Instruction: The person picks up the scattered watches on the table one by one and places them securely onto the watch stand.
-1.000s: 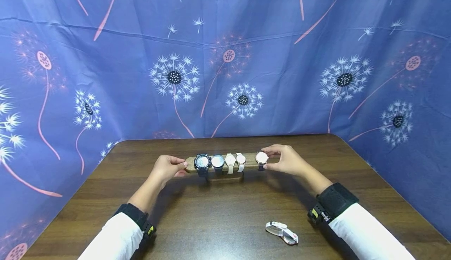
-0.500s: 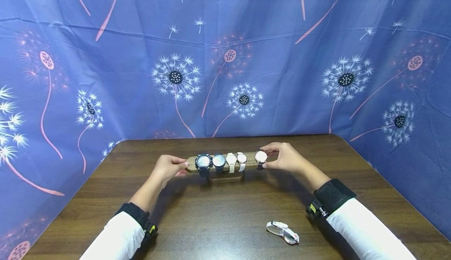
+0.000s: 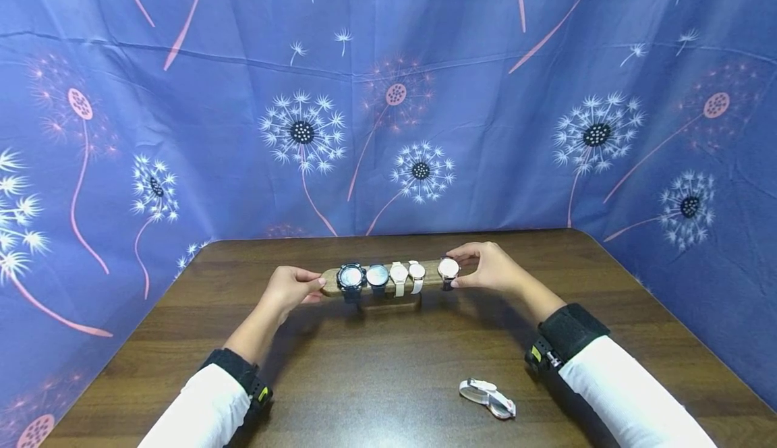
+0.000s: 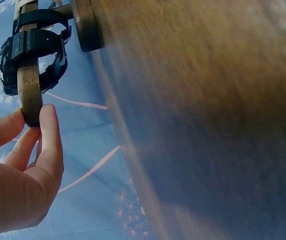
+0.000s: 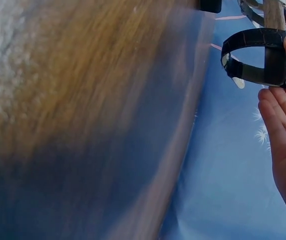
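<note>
A wooden watch stand (image 3: 432,274) carries several watches on its raised bar. My left hand (image 3: 288,289) pinches the bar's left end between thumb and fingers, beside a chunky black watch (image 3: 351,277). Right of that sit a dark-strapped watch (image 3: 378,275) and two white-strapped ones. At the bar's right end, my right hand (image 3: 488,269) holds a watch with a white dial and dark strap (image 3: 448,268), thumb and fingers at its case. In the right wrist view its closed black strap (image 5: 250,37) loops around the bar end, fingertips right against the case.
A white watch (image 3: 488,398) lies on its side on the brown wooden table (image 3: 340,374), toward the front right. Behind the table's far edge hangs a blue dandelion-print cloth (image 3: 485,117).
My right hand and the dark-strapped watch have slid slightly left along the bar, closer to the white watches. My left hand keeps its hold on the bar's end.
</note>
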`<state>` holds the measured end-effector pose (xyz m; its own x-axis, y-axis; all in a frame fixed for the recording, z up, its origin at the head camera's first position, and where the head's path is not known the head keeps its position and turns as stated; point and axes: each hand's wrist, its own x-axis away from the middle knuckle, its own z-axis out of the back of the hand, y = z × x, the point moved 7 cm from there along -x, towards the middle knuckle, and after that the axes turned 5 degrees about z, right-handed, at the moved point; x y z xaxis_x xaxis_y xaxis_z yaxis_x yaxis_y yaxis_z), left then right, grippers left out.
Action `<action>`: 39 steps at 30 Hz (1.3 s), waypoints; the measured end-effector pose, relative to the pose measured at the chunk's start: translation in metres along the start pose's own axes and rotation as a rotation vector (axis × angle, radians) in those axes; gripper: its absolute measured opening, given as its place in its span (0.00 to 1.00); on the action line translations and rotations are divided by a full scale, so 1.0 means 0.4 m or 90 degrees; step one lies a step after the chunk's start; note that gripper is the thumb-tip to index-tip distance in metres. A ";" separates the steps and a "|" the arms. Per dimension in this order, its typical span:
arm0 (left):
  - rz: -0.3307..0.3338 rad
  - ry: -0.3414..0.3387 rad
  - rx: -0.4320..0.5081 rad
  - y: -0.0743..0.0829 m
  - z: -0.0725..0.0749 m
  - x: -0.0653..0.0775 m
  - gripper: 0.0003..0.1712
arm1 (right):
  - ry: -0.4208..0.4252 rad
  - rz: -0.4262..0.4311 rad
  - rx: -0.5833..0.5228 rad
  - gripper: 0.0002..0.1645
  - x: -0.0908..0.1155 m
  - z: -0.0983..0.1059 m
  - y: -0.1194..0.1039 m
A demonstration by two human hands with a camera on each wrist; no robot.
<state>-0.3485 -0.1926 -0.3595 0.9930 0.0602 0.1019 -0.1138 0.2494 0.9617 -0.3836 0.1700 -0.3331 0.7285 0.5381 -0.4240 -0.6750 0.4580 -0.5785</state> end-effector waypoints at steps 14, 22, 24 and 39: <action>0.005 0.004 -0.014 0.002 0.000 -0.001 0.11 | -0.020 0.040 0.040 0.35 -0.029 -0.029 -0.032; 0.010 0.004 -0.014 0.001 0.001 0.000 0.11 | -0.030 0.035 0.050 0.35 -0.031 -0.031 -0.040; 0.012 0.004 -0.016 0.000 0.002 0.002 0.11 | -0.030 0.037 0.062 0.35 -0.032 -0.031 -0.040; 0.018 0.005 -0.016 0.002 -0.002 0.009 0.12 | 0.000 0.088 0.187 0.34 -0.011 -0.033 -0.075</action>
<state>-0.3452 -0.1915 -0.3587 0.9890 0.0758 0.1272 -0.1432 0.2710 0.9519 -0.3651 0.1445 -0.3231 0.6277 0.6089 -0.4851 -0.7723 0.5651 -0.2901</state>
